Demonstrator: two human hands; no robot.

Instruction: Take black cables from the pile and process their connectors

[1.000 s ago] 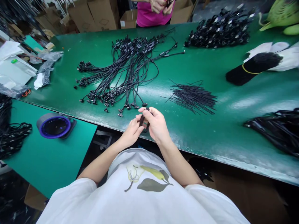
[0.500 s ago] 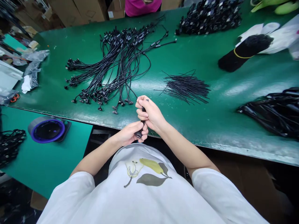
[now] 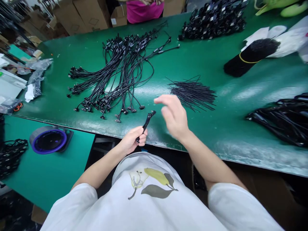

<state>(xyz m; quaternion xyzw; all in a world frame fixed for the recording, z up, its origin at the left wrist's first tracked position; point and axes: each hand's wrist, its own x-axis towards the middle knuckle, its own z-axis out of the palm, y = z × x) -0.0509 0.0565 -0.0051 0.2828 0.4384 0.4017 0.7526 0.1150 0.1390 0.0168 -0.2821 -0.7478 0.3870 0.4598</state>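
**One folded cable in the left, right fingers parted**

The left hand (image 3: 132,139) grips a folded black cable (image 3: 148,120) by its near end, just over the table edge (image 3: 166,143). From that cable, the right hand (image 3: 176,118) hangs between 2 and 3 o'clock, fingers wide, nothing visible in them; thin black strands (image 3: 196,93) lie at 2, spread cables (image 3: 117,64) at 11. Bundling seems in hand; the next move calls for a steady left grip.
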